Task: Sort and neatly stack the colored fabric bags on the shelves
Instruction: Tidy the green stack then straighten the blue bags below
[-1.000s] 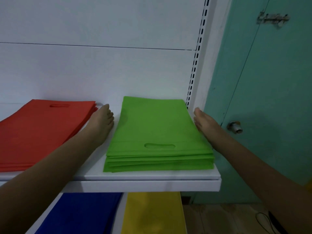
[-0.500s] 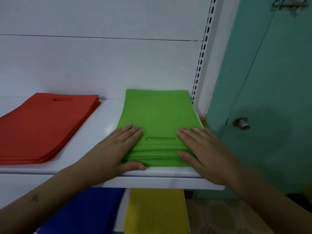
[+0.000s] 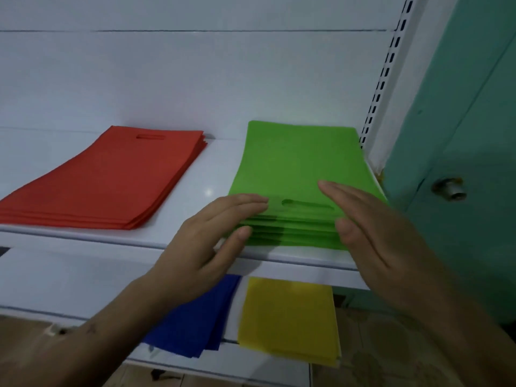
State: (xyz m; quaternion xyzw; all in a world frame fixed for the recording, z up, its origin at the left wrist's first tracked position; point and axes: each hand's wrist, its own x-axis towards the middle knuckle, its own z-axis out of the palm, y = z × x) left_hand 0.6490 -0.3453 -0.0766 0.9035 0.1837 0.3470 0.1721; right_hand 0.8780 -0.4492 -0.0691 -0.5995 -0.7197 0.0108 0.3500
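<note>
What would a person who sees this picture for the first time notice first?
The bright green bag stack on the right of the upper shelf draws the eye first, with the left hand and right hand open at its front corners. Next comes the red bag stack to its left on that shelf. Below, a blue stack and a yellow stack lie side by side.

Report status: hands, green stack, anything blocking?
Left hand and right hand open, flanking the front of the green stack. Front edges uneven. Nothing in the way.
</note>
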